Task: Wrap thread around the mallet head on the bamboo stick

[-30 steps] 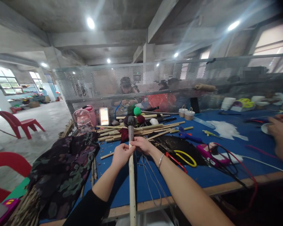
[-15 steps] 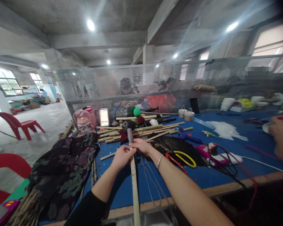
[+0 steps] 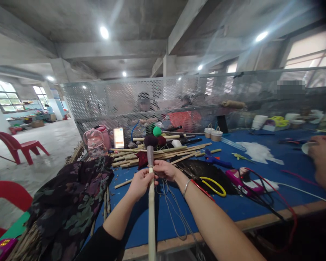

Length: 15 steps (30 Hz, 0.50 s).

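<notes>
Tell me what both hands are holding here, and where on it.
Both the left hand and right hand grip a long wooden stick near its upper end, just below the grey wrapped section under its dark padded head.

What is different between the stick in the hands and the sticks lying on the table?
The held stick points away from the person, lifted off the table; the pile of sticks lies flat, crosswise. The held stick carries a dark padded head; most of the pile looks bare. Both look like pale wood.
</notes>
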Available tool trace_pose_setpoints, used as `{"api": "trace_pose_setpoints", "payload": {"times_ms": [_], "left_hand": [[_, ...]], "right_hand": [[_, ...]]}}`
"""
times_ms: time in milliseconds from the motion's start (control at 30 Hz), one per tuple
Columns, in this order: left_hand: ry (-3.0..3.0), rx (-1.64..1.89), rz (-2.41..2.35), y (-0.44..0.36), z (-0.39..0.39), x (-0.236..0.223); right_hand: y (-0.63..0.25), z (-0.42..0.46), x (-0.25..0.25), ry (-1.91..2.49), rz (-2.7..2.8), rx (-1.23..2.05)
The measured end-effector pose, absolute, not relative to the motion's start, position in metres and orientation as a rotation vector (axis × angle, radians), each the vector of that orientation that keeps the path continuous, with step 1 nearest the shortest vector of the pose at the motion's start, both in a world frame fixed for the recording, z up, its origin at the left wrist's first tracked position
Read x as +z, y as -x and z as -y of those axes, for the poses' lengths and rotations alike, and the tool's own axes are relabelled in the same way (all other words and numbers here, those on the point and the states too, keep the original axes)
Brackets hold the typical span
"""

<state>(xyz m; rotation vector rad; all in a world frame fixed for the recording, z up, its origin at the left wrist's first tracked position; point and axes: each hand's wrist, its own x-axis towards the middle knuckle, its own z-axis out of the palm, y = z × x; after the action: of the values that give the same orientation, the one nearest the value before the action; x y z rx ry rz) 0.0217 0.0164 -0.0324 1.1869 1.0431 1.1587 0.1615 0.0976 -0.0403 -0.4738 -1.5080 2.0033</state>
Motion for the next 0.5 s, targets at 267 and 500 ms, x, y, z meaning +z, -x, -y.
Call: {"api": "trace_pose_setpoints", "payload": {"times_ms": [267,500], "left_hand": [[-1.167,1.106,-0.953,-0.018,-0.015,-0.031],[-1.388,1.316,-1.322,-0.014,-0.024,-0.043]], "right_hand": [[-0.158,-0.093,-0.037,0.532,1.513,1.944],[-0.153,-0.092,-0.039,0.652,1.574,1.858]]}}
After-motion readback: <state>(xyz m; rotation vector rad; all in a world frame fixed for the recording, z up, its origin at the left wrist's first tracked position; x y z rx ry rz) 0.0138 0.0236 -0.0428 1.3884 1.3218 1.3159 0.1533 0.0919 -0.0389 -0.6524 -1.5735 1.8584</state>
